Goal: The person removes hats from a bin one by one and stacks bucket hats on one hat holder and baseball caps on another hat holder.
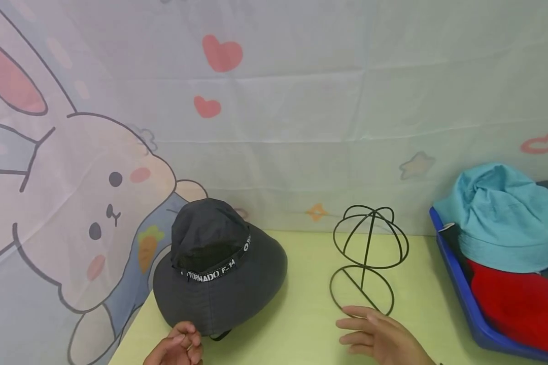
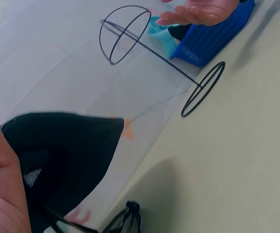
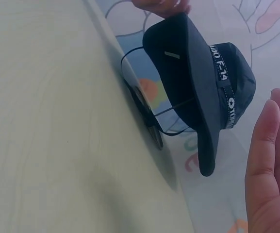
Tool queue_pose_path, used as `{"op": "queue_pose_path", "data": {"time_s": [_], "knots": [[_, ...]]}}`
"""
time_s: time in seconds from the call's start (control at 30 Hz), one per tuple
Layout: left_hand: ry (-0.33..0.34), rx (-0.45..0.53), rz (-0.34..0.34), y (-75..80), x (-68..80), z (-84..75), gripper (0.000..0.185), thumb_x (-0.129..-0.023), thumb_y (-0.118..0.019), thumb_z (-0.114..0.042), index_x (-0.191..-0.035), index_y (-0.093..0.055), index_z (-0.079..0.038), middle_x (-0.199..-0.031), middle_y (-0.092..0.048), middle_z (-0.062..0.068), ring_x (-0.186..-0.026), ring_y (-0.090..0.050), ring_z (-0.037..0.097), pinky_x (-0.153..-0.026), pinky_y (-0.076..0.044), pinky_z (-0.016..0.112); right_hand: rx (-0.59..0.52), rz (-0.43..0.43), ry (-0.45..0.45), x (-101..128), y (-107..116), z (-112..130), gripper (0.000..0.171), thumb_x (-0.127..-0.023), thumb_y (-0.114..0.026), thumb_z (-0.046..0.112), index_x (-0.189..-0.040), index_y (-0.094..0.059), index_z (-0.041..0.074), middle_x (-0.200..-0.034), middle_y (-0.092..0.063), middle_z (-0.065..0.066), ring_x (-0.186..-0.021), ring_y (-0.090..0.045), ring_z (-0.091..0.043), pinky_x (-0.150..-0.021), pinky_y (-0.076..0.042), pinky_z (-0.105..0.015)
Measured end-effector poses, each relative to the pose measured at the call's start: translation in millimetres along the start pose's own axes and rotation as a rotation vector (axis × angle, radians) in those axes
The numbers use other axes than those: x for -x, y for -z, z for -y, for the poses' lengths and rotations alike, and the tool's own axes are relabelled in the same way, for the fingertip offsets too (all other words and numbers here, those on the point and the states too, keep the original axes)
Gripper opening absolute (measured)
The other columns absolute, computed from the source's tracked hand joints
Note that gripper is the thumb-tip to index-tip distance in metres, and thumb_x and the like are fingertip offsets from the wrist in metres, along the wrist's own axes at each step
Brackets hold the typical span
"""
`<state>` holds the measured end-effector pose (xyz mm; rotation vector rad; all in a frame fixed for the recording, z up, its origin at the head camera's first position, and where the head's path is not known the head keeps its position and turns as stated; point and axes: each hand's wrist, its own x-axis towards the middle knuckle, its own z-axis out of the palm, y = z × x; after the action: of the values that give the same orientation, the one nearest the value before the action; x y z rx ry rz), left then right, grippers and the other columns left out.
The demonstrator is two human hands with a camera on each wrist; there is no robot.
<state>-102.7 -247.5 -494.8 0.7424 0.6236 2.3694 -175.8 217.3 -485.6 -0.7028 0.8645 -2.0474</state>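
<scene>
Left grip: bare hand (image 1: pixel 177 347), fingers loosely bent, no hold on anything visible; wrist cut off by the lower frame edge. Whether the fingertips touch the brim cannot be told.
Right grip: bare hand (image 1: pixel 379 334), fingers extended and slightly spread, holding nothing; it hangs over the near side of the counter (image 1: pixel 301 309).
Dark hat: wide-brimmed dark grey fabric hat with white "TORNADO F-14" lettering (image 1: pixel 224 294), directly beyond the left grip; part of the band text curves out of sight.
Under the hat: a thin black cord (image 3: pixel 123 62) and a dark base (image 3: pixel 157 139) show from the right wrist; the upper support is mostly hidden by the brim.
Wire stand: bare black wire hat stand with domed top and ring base (image 1: pixel 364 265), upright just beyond the right grip.
Tray: blue plastic tray (image 1: pixel 462 296), right of the right grip, cut off at the frame edge; turquoise fabric hat (image 1: pixel 507 223) above red cloth (image 1: pixel 520 306), whose full shape cannot be made out.
</scene>
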Motion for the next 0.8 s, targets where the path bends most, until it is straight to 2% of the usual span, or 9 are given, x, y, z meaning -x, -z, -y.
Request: {"op": "queue_pose_path", "data": {"time_s": [0.1, 0.3, 0.4, 0.6, 0.8], "knots": [[-0.005, 0.010, 0.042, -5.3, -13.1, 5.5, 0.043, -0.112, -0.022, -0.016, -0.143, -0.052, -0.019, -0.140, -0.059, 0.000, -0.121, -0.060, 0.016, -0.098, -0.047, 0.029, 0.001, -0.002, -0.021, 8, -1, 7, 0.053, -0.112, -0.011, 0.021, -0.147, -0.051, 0.019, -0.146, -0.060, -0.003, -0.131, -0.060, -0.021, -0.115, -0.045, -0.036], [-0.015, 0.011, 0.123, -10.7, -32.2, 11.4, 0.063, -0.108, 0.005, -0.014, -0.152, -0.040, -0.016, -0.150, -0.052, 0.005, -0.135, -0.054, 0.021, -0.110, -0.042, 0.031, 0.023, 0.025, -0.027, 23, -2, 17, 0.055, -0.111, -0.009, 0.016, -0.148, -0.050, 0.019, -0.148, -0.058, -0.002, -0.133, -0.058, -0.021, -0.116, -0.044, -0.035], [0.001, 0.019, 0.159, -13.7, -40.6, 14.1, 0.069, -0.106, 0.012, -0.013, -0.155, -0.035, -0.016, -0.155, -0.047, 0.006, -0.140, -0.050, 0.023, -0.114, -0.041, 0.033, 0.047, -0.003, -0.041, 32, -2, 24, 0.056, -0.111, -0.009, 0.017, -0.147, -0.052, 0.020, -0.147, -0.059, -0.001, -0.132, -0.059, -0.021, -0.114, -0.045, -0.034], [0.020, -0.021, 0.196, -24.0, -57.7, 20.0, 0.065, -0.107, 0.009, -0.011, -0.157, -0.032, -0.015, -0.156, -0.046, 0.006, -0.140, -0.050, 0.022, -0.112, -0.043, 0.031, 0.068, -0.005, -0.040, 47, 4, 38, 0.058, -0.110, -0.007, 0.016, -0.147, -0.052, 0.021, -0.148, -0.058, 0.000, -0.134, -0.058, -0.021, -0.114, -0.045, -0.035], [-0.012, -0.089, 0.165, -37.3, -76.2, 26.1, 0.058, -0.107, 0.000, -0.008, -0.155, -0.033, -0.010, -0.151, -0.052, 0.008, -0.133, -0.057, 0.021, -0.098, -0.052, 0.028, 0.038, 0.052, -0.004, 56, 6, 52, 0.061, -0.108, -0.003, 0.013, -0.151, -0.046, 0.018, -0.153, -0.053, -0.003, -0.138, -0.054, -0.024, -0.118, -0.042, -0.035]]}}
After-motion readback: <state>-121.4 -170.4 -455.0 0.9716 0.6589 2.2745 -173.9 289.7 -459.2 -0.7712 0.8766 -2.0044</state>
